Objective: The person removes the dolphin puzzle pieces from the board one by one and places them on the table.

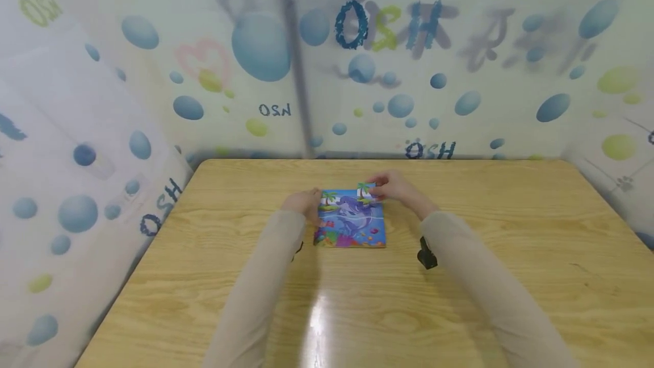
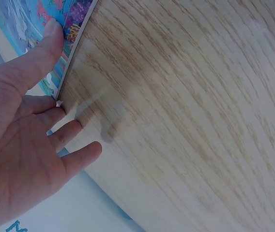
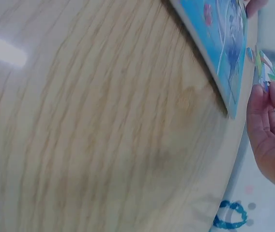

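A square jigsaw puzzle (image 1: 352,223) with a dolphin, coral and a palm tree lies flat on the wooden table. My left hand (image 1: 302,204) holds its left side. In the left wrist view, the thumb (image 2: 48,48) rests on the picture, the index fingertip is at the board's corner and the other fingers spread past the edge. My right hand (image 1: 397,188) pinches a puzzle piece (image 1: 364,191) showing a palm tree between thumb and fingers. The piece (image 3: 266,70) is raised over the board's upper right corner. What lies beneath it is hidden.
The wooden table (image 1: 204,249) has its far edge close behind the puzzle. Behind it hangs a pale wall covering (image 1: 317,84) with blue and green dots and lettering. A dark wrist device (image 1: 427,254) shows under the right sleeve.
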`<act>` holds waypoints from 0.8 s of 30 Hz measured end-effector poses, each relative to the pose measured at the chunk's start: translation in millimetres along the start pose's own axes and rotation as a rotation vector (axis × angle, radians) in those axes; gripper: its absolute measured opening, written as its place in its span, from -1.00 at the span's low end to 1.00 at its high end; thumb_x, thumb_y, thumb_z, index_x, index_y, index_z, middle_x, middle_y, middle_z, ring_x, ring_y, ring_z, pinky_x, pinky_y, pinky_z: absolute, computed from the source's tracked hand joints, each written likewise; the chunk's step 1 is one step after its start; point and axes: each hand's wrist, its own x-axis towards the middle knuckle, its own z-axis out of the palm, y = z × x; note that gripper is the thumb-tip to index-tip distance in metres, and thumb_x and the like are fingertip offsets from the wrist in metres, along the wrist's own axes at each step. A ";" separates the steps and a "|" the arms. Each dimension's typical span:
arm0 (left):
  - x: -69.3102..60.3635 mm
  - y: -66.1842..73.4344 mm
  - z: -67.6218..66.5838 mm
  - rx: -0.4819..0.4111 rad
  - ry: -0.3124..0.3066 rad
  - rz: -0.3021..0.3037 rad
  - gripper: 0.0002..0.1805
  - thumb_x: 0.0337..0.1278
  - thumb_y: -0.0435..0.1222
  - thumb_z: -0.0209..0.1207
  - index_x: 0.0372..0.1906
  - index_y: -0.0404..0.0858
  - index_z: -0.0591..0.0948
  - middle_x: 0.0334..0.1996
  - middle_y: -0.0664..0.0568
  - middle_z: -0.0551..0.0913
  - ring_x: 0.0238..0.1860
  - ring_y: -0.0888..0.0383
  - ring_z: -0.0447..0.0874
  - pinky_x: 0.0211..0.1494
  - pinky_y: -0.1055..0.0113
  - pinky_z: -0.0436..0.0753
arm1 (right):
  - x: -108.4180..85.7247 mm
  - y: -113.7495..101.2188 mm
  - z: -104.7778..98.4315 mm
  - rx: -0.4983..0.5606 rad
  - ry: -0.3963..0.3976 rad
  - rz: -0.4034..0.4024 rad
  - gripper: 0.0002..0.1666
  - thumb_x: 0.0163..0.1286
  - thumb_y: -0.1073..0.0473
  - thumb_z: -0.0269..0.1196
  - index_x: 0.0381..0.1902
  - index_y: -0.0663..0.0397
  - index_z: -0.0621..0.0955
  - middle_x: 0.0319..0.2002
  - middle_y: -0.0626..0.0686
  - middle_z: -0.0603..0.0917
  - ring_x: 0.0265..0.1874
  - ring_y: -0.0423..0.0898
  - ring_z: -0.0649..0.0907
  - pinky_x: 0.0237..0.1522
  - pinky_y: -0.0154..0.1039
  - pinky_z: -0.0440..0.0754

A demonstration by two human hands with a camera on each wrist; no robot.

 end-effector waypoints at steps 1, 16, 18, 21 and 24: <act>-0.2 0.1 0.2 -0.008 0.001 -0.002 -0.01 0.03 -0.01 0.21 0.45 -0.11 -0.12 0.47 0.06 -0.16 0.46 0.03 -0.11 0.46 0.15 0.05 | -1.6 1.7 -3.2 -0.013 0.005 0.002 -0.58 0.29 0.34 0.14 0.11 0.38 0.46 -0.42 0.02 0.49 -0.35 -0.15 0.61 -0.14 -0.18 0.66; -4.3 -0.3 -1.4 0.000 0.026 0.020 -0.02 0.02 -0.04 0.23 0.44 -0.18 -0.07 0.46 0.00 -0.11 0.45 0.01 -0.08 0.46 0.15 0.04 | -16.7 19.2 -32.3 -0.066 0.031 0.019 -0.57 0.31 0.33 0.10 0.12 0.41 0.43 -0.31 0.08 0.55 -0.35 -0.19 0.59 -0.10 -0.20 0.65; -4.2 -0.6 -1.3 -0.005 0.029 0.018 -0.02 0.02 -0.04 0.23 0.44 -0.18 -0.06 0.46 0.01 -0.11 0.45 0.01 -0.08 0.46 0.14 0.05 | -18.5 21.5 -35.4 -0.084 0.029 0.021 -0.57 0.32 0.33 0.09 0.12 0.42 0.42 -0.30 0.10 0.55 -0.36 -0.19 0.58 -0.11 -0.21 0.65; -4.2 -0.3 -1.5 -0.006 0.022 0.015 -0.02 0.03 -0.03 0.22 0.44 -0.17 -0.07 0.47 0.02 -0.11 0.45 0.01 -0.08 0.46 0.14 0.07 | -20.4 26.6 -40.3 -0.107 0.032 0.035 -0.58 0.33 0.34 0.06 0.13 0.43 0.41 -0.29 0.12 0.54 -0.39 -0.21 0.55 -0.20 -0.32 0.63; -4.5 0.4 -1.8 0.006 0.014 0.014 -0.02 0.03 -0.01 0.22 0.44 -0.16 -0.08 0.47 0.03 -0.12 0.45 0.01 -0.08 0.45 0.13 0.08 | -21.1 31.8 -43.3 -0.132 0.046 0.068 -0.59 0.34 0.33 0.05 0.12 0.43 0.42 -0.27 0.12 0.54 -0.42 -0.25 0.51 -0.32 -0.45 0.56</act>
